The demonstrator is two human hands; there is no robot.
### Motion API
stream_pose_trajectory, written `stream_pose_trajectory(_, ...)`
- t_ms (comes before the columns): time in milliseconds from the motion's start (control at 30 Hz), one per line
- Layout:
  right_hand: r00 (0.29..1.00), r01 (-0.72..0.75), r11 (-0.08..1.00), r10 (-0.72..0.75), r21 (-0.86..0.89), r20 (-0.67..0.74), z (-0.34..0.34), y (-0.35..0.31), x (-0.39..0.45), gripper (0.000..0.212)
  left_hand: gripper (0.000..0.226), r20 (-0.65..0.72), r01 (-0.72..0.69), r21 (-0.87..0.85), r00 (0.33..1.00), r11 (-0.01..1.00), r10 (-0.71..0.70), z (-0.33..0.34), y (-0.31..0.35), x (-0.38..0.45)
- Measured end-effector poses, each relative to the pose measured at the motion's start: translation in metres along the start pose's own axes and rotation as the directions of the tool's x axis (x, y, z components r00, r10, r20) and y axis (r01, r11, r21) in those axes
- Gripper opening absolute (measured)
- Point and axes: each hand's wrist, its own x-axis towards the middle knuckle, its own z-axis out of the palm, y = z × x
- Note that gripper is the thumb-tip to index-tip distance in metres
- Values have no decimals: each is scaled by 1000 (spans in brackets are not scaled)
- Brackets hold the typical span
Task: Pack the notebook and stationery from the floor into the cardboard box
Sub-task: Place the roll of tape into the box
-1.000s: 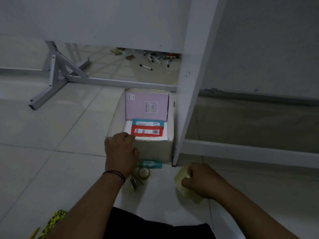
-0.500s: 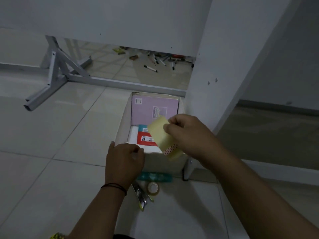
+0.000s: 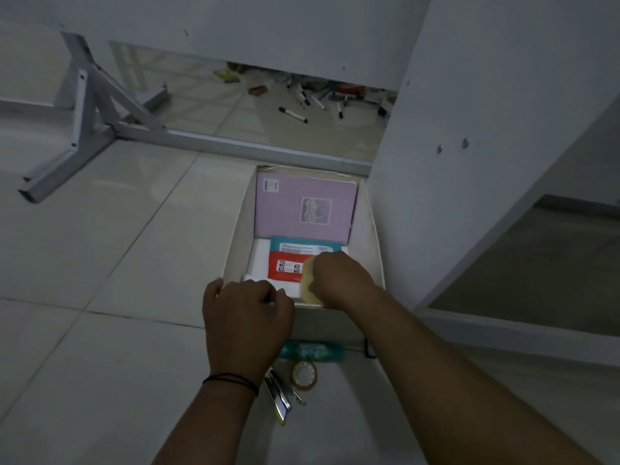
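A pale yellow pad is being lowered into the near end of the cardboard box, pinched in the right hand, over a red packet. The left hand curls over the box's near rim. Judged next: release it, then fetch the tape roll, teal tube and stapler lying on the floor just in front of the box.

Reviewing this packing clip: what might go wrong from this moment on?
The yellow pad, held by the right hand over the box's near wall, might slip outside. The teal tube, tape roll and stapler lie partly under the left hand and may get missed.
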Motion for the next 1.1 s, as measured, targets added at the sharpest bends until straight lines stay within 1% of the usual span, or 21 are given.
stream_pose_trajectory(67, 1000, -12, 1000, 12, -16, 4, 5, 3, 4, 39, 35, -4, 3, -13, 1000, 1000, -3, 1, 0, -1)
stream_pose_trajectory(133, 1000, 13, 998, -12, -57, 19, 5, 4, 5, 38, 32, -4, 15, -20, 1000, 1000, -16, 1, 1, -1)
stream_pose_trajectory(200, 998, 23, 995, -17, -94, 63, 4, 5, 7, 38, 30, 5, 27, -25, 1000, 999, -27, 1, 1, -1)
stream_pose_trajectory(267, 993, 17, 994, -3, -109, 121, 3, 6, 9, 40, 30, 12, 33, -30, 999, 999, -33, 1, 1, -1)
stream_pose_trajectory(333, 987, 1, 997, 11, -76, 160, 0, 6, 10, 45, 30, 12, 35, -38, 999, 999, -35, 2, 1, -1)
stream_pose_trajectory(400, 984, -5, 998, 15, -59, 176, -6, 7, 9, 49, 29, 4, 33, -39, 999, 999, -33, 2, 1, -1)
stream_pose_trajectory(467, 981, 4, 995, 15, -102, 191, -11, 7, 7, 50, 30, 3, 34, -34, 999, 999, -34, 3, 1, -1)
stream_pose_trajectory(633, 952, 12, 984, 43, -180, 302, -17, 5, 6, 43, 31, 5, 39, -26, 999, 999, -39, 3, 1, 0)
stream_pose_trajectory(700, 939, 27, 975, 51, -221, 339, -18, 5, 5, 44, 30, 1, 37, -29, 999, 999, -37, 3, 1, -1)
stream_pose_trajectory(833, 912, 42, 970, 61, -240, 406, -17, 4, 4, 47, 31, 8, 33, -27, 999, 999, -32, 3, 0, -1)
stream_pose_trajectory(1033, 936, 38, 986, 22, -162, 351, -12, 8, 0, 41, 33, 14, 36, -24, 999, 999, -35, 2, -1, 1)
stream_pose_trajectory(1100, 955, 19, 997, 6, -81, 297, -10, 10, -2, 38, 32, 9, 36, -25, 999, 999, -36, 1, 0, 0)
